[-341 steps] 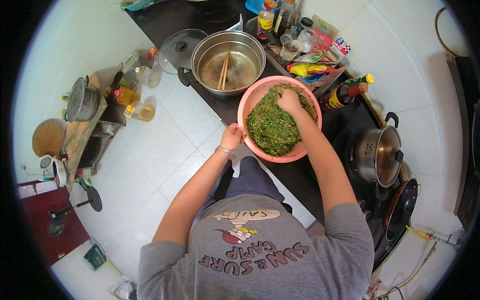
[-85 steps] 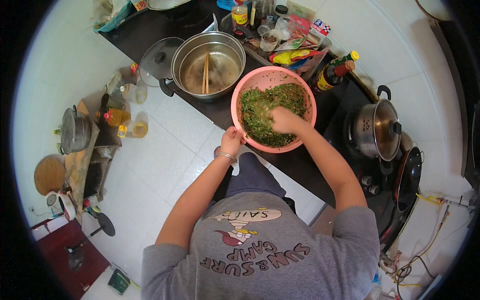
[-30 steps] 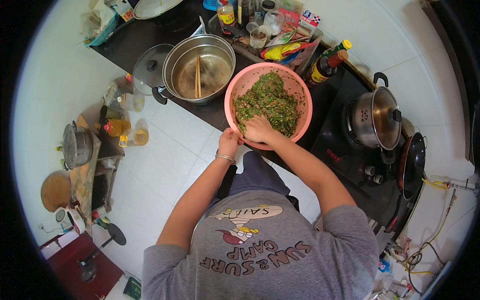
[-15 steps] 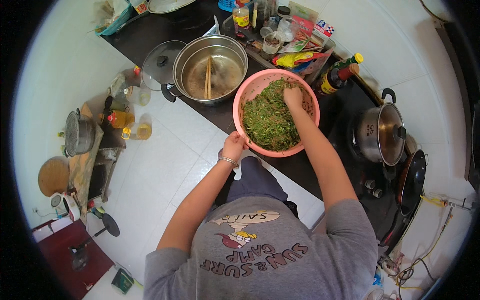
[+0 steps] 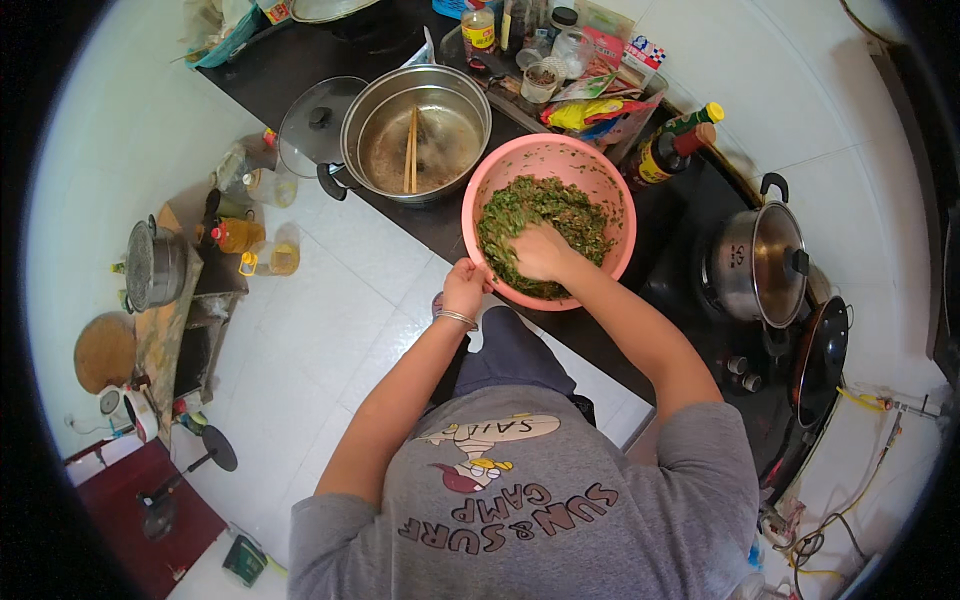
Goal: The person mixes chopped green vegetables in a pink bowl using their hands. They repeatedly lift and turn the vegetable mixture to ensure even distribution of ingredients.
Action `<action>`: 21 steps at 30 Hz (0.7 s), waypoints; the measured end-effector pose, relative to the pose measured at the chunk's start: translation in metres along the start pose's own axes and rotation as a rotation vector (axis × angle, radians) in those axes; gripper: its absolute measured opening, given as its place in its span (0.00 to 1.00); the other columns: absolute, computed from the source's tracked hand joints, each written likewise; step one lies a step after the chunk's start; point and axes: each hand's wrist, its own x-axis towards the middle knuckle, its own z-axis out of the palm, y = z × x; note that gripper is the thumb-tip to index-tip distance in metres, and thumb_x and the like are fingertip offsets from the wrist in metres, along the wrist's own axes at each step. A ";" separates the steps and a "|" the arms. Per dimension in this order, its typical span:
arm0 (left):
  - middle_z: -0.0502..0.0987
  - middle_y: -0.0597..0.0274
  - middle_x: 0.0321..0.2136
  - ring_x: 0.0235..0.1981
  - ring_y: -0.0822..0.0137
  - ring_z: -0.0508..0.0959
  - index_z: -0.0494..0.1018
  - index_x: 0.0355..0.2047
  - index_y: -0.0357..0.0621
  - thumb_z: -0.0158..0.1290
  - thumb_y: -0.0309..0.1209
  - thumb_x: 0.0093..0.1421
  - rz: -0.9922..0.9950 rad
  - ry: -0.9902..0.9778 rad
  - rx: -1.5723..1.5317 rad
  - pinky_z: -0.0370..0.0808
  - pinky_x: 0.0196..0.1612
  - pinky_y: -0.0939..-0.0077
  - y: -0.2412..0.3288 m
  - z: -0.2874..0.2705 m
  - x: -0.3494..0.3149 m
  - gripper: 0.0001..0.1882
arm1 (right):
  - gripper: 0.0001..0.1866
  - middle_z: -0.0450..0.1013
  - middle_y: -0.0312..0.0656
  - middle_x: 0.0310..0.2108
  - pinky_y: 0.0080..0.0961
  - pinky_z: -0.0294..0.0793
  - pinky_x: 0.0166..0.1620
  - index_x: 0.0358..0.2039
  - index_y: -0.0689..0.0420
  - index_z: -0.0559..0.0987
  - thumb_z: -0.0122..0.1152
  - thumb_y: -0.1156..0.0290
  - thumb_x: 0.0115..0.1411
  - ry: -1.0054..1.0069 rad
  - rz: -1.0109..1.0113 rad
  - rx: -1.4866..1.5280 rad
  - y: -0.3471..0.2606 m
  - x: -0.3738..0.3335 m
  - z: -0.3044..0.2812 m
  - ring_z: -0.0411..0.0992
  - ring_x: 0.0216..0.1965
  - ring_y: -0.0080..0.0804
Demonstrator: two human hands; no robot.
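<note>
A pink plastic bowl [image 5: 618, 250] stands on the dark counter, holding a moist mix of finely chopped greens [image 5: 510, 208]. My left hand [image 5: 466, 288] pinches the bowl's rim on its near left side. Inside the bowl, my right hand [image 5: 541, 252] is pressed into the near part of the greens. Its fingers curl into the mix and their tips are buried there. Bits of green cling to the bare far wall of the bowl.
Left of the bowl, a steel pot [image 5: 352, 150] holds cloudy liquid and a pair of chopsticks [image 5: 411, 150]. A glass lid [image 5: 310, 135] lies beside it. Bottles [image 5: 665, 160] stand behind the bowl. A lidded pot [image 5: 735, 265] and a black pan [image 5: 822, 360] sit to the right.
My right hand has moved from the far right of the bowl toward its near middle, pulling greens along and baring the far wall. My left hand stays on the rim.
</note>
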 end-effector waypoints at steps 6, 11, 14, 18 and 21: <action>0.71 0.66 0.21 0.18 0.77 0.69 0.66 0.29 0.40 0.44 0.29 0.60 0.048 -0.005 0.135 0.70 0.24 0.83 -0.005 -0.002 0.006 0.06 | 0.19 0.73 0.50 0.28 0.41 0.68 0.42 0.38 0.52 0.76 0.50 0.67 0.43 -0.038 0.073 0.152 0.005 -0.056 -0.008 0.71 0.35 0.46; 0.71 0.66 0.20 0.17 0.77 0.69 0.66 0.28 0.39 0.44 0.28 0.60 0.036 -0.018 0.125 0.69 0.23 0.83 -0.006 -0.004 0.008 0.06 | 0.17 0.72 0.52 0.28 0.40 0.69 0.35 0.43 0.55 0.72 0.49 0.70 0.50 0.405 0.410 0.514 0.033 -0.088 -0.012 0.70 0.32 0.48; 0.70 0.66 0.18 0.16 0.77 0.68 0.64 0.32 0.38 0.43 0.27 0.60 0.044 -0.005 0.208 0.68 0.21 0.84 -0.004 -0.003 0.008 0.05 | 0.17 0.70 0.50 0.21 0.38 0.69 0.28 0.44 0.62 0.70 0.47 0.71 0.54 0.392 0.586 0.250 0.058 -0.085 0.012 0.69 0.26 0.44; 0.69 0.67 0.20 0.16 0.77 0.67 0.59 0.45 0.41 0.40 0.27 0.60 0.149 -0.020 0.314 0.67 0.18 0.84 0.005 0.006 0.006 0.12 | 0.10 0.59 0.44 0.11 0.30 0.60 0.18 0.31 0.66 0.65 0.40 0.71 0.60 -0.043 0.528 0.076 0.112 -0.057 0.069 0.57 0.15 0.34; 0.67 0.68 0.19 0.15 0.78 0.65 0.56 0.51 0.46 0.40 0.26 0.60 0.199 -0.055 0.385 0.64 0.16 0.84 -0.001 -0.004 0.018 0.17 | 0.15 0.53 0.41 0.10 0.30 0.59 0.18 0.20 0.59 0.58 0.40 0.66 0.61 0.108 0.881 0.590 0.135 -0.029 0.075 0.51 0.14 0.29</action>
